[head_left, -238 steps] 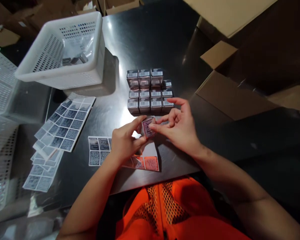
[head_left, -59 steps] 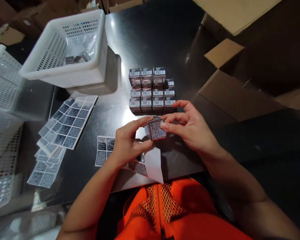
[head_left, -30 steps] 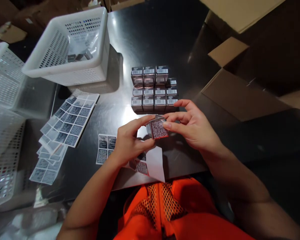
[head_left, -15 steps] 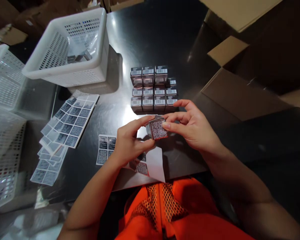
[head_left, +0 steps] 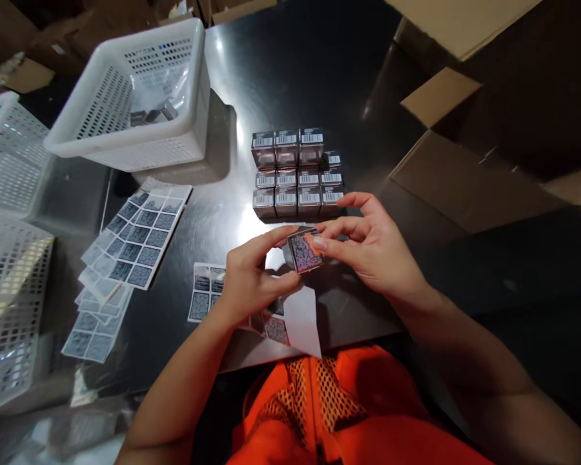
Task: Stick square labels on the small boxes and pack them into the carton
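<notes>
In the head view, a small box (head_left: 306, 253) with a speckled, printed square on its face is between my hands, slightly tilted. My left hand (head_left: 254, 274) grips it from the left, thumb below and index finger on top. My right hand (head_left: 368, 248) pinches its upper right corner, the thumb pressed on the speckled face. Whether that square is a sticker lying flat cannot be seen. Below the hands lies a sticker sheet (head_left: 201, 303), partly hidden by my left hand and forearm; its white backing (head_left: 303, 320) curls at the right.
Several small barcoded boxes (head_left: 285, 200) stand in rows just beyond my hands. More sticker sheets (head_left: 142, 242) lie fanned on the metal table (head_left: 266, 64) at left. A white basket (head_left: 150, 145) holding small boxes and clear plastic stands behind them. Open cardboard cartons (head_left: 445, 174) are at right.
The box has turned slightly in my fingers, and its speckled face now catches an orange and purple sheen. Both hands keep nearly the same hold and place.
</notes>
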A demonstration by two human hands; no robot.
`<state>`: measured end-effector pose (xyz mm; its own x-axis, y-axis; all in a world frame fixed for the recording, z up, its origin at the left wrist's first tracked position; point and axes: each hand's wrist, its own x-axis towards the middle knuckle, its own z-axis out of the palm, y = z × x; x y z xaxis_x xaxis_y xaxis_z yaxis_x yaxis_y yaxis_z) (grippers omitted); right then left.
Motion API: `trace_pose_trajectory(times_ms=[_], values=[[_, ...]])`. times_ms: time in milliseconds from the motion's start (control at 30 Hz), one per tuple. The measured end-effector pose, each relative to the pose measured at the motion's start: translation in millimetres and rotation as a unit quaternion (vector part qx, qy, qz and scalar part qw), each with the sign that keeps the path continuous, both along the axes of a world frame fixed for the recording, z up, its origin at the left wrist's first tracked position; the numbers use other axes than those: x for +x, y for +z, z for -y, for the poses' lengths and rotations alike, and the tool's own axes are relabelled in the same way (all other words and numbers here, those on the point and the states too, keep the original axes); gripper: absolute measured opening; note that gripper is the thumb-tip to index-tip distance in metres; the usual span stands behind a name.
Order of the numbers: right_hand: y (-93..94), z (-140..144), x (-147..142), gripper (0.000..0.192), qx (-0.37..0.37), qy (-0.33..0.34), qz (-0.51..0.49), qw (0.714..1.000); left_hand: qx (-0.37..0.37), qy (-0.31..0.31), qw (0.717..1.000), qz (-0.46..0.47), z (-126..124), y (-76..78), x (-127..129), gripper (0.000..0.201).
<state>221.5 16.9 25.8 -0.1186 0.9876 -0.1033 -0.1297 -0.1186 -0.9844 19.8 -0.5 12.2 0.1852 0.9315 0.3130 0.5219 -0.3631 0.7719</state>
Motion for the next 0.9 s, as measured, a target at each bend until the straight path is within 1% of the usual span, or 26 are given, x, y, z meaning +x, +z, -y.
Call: trace_pose_trajectory(times_ms=[133,233,300,333,367,433,467,500,533,567,600,633,667,700,733,767,800,833,867,900], values=[[1.9,4.6,-6.0,0.071,0.007,-0.032,-0.011,0.999,0.009,0.004,1.000,-0.010,-0.9,-1.5,-0.4,0.056],[-3.1,-0.3,-4.0,0.077,0.020,-0.060,0.003,0.998,0.034,0.001,0.999,-0.027,-2.0,-3.4,-2.1,0.055],[-6.6,-6.3,0.7,0.083,0.010,-0.048,0.002,0.999,0.056,-0.015,0.998,-0.031,0.0,-3.6,-4.1,0.053],[-7.3,-8.9,3.6,0.084,-0.004,-0.015,-0.005,1.000,0.061,-0.029,0.997,-0.033,1.9,-3.6,-5.5,0.053],[-7.1,-11.0,6.5,0.083,-0.018,0.039,-0.015,0.999,0.065,-0.045,0.996,-0.034,4.1,-3.7,-7.4,0.052],[-3.9,-13.3,12.6,0.074,-0.033,0.170,-0.032,0.984,0.040,-0.074,0.996,-0.038,7.5,-4.7,-11.9,0.050],[-1.1,-13.7,16.1,0.067,-0.024,0.213,-0.034,0.976,0.019,-0.076,0.997,-0.029,7.9,-5.6,-14.4,0.049],[2.5,-13.7,20.6,0.063,-0.002,0.228,-0.029,0.973,-0.003,-0.067,0.998,-0.007,7.3,-6.5,-16.7,0.054],[7.0,-13.4,26.5,0.059,0.032,0.207,-0.013,0.978,-0.021,-0.055,0.998,0.017,5.9,-7.2,-18.6,0.065],[12.3,-13.1,34.6,0.057,0.078,0.151,0.015,0.985,-0.037,-0.046,0.998,0.037,4.1,-7.5,-20.1,0.075],[18.6,-13.2,45.3,0.055,0.132,0.072,0.057,0.987,-0.049,-0.036,0.997,0.052,2.1,-7.5,-21.3,0.082],[25.5,-14.1,58.9,0.053,0.188,-0.017,0.112,0.976,-0.057,-0.026,0.996,0.060,0.3,-7.4,-22.1,0.086],[32.9,-16.6,75.4,0.050,0.234,-0.106,0.179,0.950,-0.062,-0.016,0.996,0.062,-1.1,-7.4,-22.4,0.085],[40.4,-20.9,94.0,0.048,0.266,-0.189,0.255,0.910,-0.063,-0.004,0.996,0.062,-2.2,-7.7,-22.4,0.082],[47.7,-27.4,113.7,0.046,0.273,-0.246,0.337,0.867,-0.063,0.005,0.996,0.061,-2.8,-8.5,-21.9,0.079],[54.2,-35.6,133.2,0.045,0.256,-0.284,0.416,0.825,-0.062,0.009,0.996,0.060,-3.3,-9.8,-20.8,0.076],[59.6,-45.0,151.1,0.047,0.219,-0.290,0.495,0.789,-0.060,0.008,0.996,0.058,-3.6,-11.3,-19.3,0.072],[63.5,-54.6,166.1,0.047,0.183,-0.269,0.554,0.766,-0.059,0.003,0.997,0.057,-4.0,-12.7,-17.3,0.069],[66.0,-63.6,177.3,0.044,0.159,-0.250,0.584,0.756,-0.057,-0.006,0.997,0.056,-4.6,-13.6,-15.2,0.066],[67.1,-70.9,184.3,0.041,0.140,-0.227,0.601,0.754,-0.055,-0.013,0.997,0.055,-5.4,-13.6,-13.0,0.064]])
